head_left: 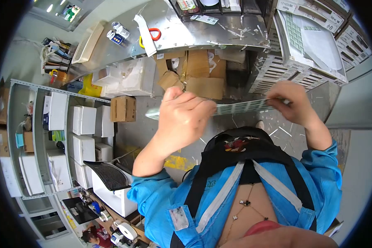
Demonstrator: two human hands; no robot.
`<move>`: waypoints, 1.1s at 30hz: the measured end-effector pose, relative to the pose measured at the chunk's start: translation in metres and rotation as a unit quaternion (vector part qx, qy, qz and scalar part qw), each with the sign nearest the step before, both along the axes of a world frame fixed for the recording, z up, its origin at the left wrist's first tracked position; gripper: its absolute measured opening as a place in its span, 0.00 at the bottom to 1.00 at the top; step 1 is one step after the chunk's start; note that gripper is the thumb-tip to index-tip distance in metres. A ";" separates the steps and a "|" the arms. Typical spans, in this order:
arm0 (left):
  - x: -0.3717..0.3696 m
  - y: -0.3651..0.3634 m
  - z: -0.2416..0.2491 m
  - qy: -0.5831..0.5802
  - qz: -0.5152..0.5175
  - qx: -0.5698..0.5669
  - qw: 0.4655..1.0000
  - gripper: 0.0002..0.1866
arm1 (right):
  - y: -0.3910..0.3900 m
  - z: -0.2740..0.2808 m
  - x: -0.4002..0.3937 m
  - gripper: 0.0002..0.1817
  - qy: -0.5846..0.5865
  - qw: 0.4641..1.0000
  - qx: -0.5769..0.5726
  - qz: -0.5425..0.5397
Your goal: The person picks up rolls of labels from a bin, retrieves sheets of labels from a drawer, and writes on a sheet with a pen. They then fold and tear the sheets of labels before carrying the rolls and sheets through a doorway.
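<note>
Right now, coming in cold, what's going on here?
A person in blue sleeves holds a thin green-and-white sheet in the air: the left hand grips it near one end, and the right hand pinches the other. Beyond the hands is a metal workbench, where red-and-yellow-handled scissors lie by a white strip, untouched.

A workroom for light paper or label work, with storage, is suggested. A metal bench [177, 37] is littered with paper scraps [244, 32], and scissors [158, 32] are laid on it near two bottles [115, 36]. Opened cartons [200, 66] are stowed underneath. Printed sheets [294, 33] are kept in a tray [298, 66] on stacked, labelled boxes. White boxes [84, 120] are stored on metal shelves [62, 91]. The grey floor [146, 136] is strewn with strips and marked with worn yellow paint [178, 162]. Another person [102, 236] is seen beyond, beside a cluttered worktop.
</note>
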State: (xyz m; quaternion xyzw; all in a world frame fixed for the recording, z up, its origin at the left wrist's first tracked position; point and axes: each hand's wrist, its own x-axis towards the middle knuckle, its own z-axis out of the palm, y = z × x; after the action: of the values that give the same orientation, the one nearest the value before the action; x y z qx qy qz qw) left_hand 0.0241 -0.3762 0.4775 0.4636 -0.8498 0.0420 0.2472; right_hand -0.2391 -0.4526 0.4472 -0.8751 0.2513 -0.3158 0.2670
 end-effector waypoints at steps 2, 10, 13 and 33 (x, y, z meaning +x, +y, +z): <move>0.018 0.005 0.002 -0.003 0.023 0.014 1.000 0.03 | -0.003 0.008 -0.021 0.07 -0.007 1.000 -0.005 -0.010; 0.051 0.012 -0.028 0.060 0.186 -0.189 0.962 0.03 | -0.040 -0.019 -0.043 0.06 -0.113 0.917 0.361 -0.125; -0.019 0.009 -0.056 0.013 0.012 -0.141 0.990 0.12 | -0.049 -0.039 0.001 0.09 -0.175 0.872 0.455 -0.055; -0.023 -0.050 -0.037 0.190 0.230 -0.153 0.942 0.19 | -0.020 -0.044 0.037 0.07 -0.052 0.955 0.271 -0.112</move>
State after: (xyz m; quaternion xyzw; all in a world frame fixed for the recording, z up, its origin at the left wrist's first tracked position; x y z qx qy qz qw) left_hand 0.0007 -0.4261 0.4402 0.6027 -0.6404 0.1389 0.4554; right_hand -0.2018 -0.4724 0.4034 -0.7185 0.4094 -0.3085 0.4701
